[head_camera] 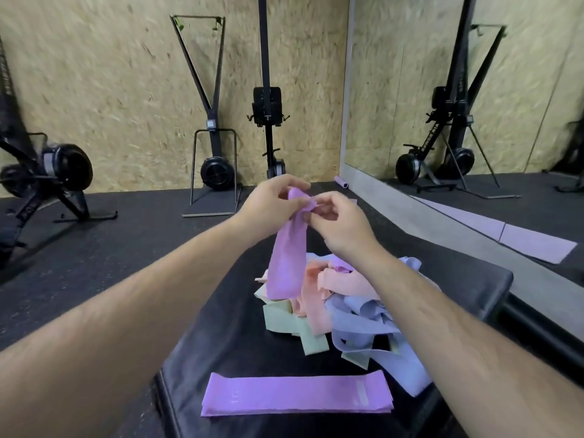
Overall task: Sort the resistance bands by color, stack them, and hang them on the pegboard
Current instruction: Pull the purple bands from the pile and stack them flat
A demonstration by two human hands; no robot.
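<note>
Purple band (286, 263) hangs upright over the bench (221, 327). Its top end is pinched by both the left hand (271, 207) and the right hand (338, 226), fingers curled close together on the fabric. It is probably held high so the loop drops straight and untwisted before it is laid down. The lower end hangs at the left edge of the pile (344, 308); whether it touches or just clears it, cannot tell.

A flattened purple band (297, 393) lies squared along the near edge of the bench, apart from the pile. This is likely the start of the purple stack, kept close for easy adding.

The pile is a tangle of peach, pale green and blue-grey bands, unsorted. Sorting looks early, with one colour begun.

Pegboard not in view. Exercise machines (218, 153) stand against the chipboard wall (110, 74), with a mirror (410, 74) on the right.
</note>
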